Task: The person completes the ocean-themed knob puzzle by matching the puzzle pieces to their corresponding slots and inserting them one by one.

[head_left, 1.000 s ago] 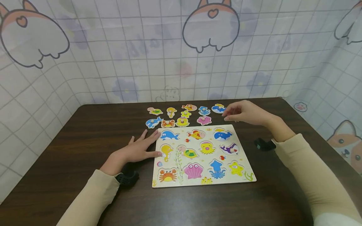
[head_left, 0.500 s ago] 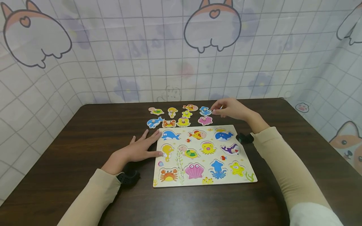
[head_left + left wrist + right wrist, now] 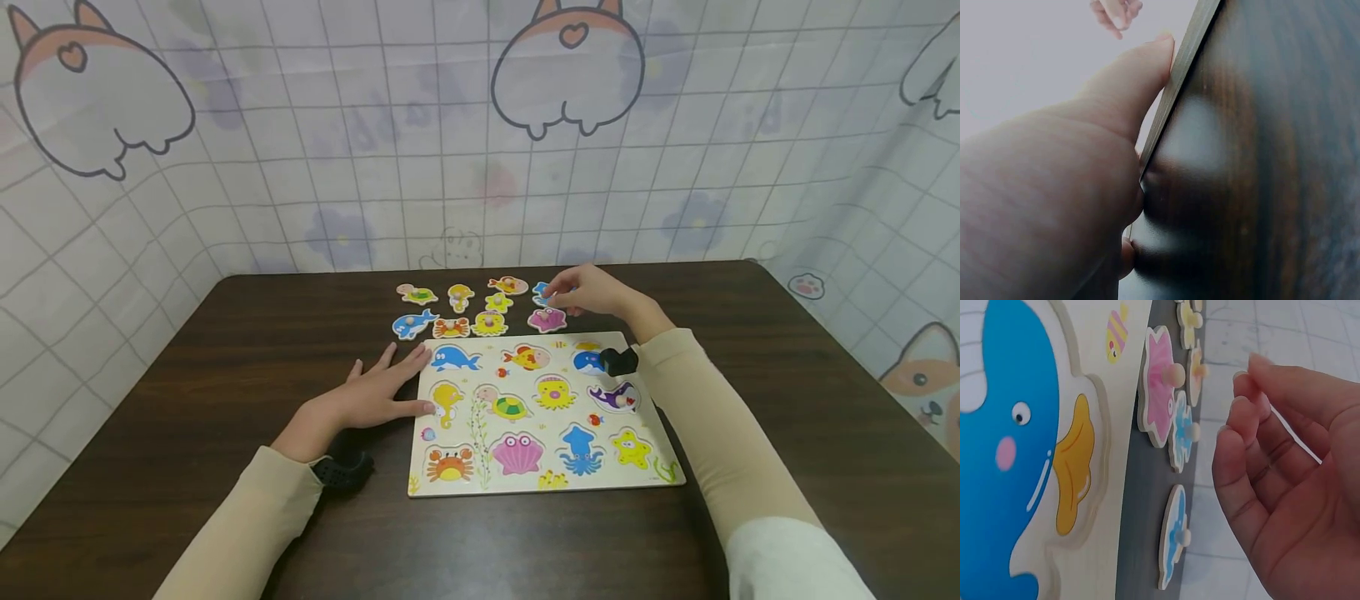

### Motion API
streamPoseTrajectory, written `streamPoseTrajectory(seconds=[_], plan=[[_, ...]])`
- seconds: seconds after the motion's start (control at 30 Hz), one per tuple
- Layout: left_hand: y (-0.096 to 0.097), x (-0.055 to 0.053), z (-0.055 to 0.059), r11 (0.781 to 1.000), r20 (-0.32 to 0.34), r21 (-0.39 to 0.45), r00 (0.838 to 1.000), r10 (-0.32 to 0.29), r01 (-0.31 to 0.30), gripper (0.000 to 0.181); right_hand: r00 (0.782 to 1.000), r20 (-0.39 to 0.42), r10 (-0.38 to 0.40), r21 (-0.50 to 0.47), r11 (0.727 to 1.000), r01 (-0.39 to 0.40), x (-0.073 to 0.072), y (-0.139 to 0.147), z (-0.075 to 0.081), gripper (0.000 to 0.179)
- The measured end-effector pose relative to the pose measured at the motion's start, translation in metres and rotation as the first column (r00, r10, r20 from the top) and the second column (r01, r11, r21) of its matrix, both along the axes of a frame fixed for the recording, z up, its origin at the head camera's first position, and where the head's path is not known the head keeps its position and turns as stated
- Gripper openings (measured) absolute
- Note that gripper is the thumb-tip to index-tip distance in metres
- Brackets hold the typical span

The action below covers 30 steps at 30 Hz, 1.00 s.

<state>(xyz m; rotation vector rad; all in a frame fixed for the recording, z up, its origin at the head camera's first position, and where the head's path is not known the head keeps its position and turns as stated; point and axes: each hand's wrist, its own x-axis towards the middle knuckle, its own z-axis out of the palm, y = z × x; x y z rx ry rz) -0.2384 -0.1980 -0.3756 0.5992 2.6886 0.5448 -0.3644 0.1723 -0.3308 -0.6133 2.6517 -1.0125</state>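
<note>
My left hand (image 3: 363,402) rests with fingers spread at the left edge of the wooden puzzle board (image 3: 622,479). In the left wrist view the thumb (image 3: 1135,78) lies along the board's side (image 3: 1179,81). Beyond the board, my right hand (image 3: 596,292) hovers over the blue squid piece (image 3: 539,293), partly covering it. The right wrist view shows its fingers loosely bent, holding nothing, apart from the knobbed pieces. Close by are the pink shell piece (image 3: 547,320) and a blue whale piece (image 3: 1174,537), hidden behind the hand in the head view.
Left of the right hand lie several more knobbed pieces, including a fish (image 3: 508,286), a star (image 3: 498,302), an octopus (image 3: 489,323), a crab (image 3: 451,327), a seahorse (image 3: 460,297), a turtle (image 3: 417,294) and a dolphin (image 3: 413,324). A printed curtain (image 3: 390,167) hangs behind the table (image 3: 225,375).
My right hand has moved left, from beside the blue whale piece to over the squid piece, its forearm now crossing the board's right side. The left hand stays put.
</note>
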Motion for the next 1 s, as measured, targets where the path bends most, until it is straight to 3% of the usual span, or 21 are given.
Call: streamPoseTrajectory(seconds=[0.47, 0.7, 1.0], plan=[[-0.001, -0.002, -0.003, 1.000, -0.001, -0.002, 1.000, -0.003, 0.003, 0.096, 0.993, 0.115, 0.016, 0.049, 0.999, -0.022, -0.015, -0.011, -0.013, 0.025], [-0.001, -0.001, -0.002, 1.000, 0.004, 0.007, 1.000, -0.004, 0.004, 0.096, 0.987, 0.158, -0.032, 0.092, 0.996, 0.018, -0.017, -0.014, -0.014, 0.027], [-0.001, -0.001, 0.000, 1.000, 0.009, 0.009, 1.000, -0.001, 0.001, 0.095, 0.989, 0.140, -0.045, 0.136, 0.990, 0.026, -0.016, -0.014, -0.014, 0.024]])
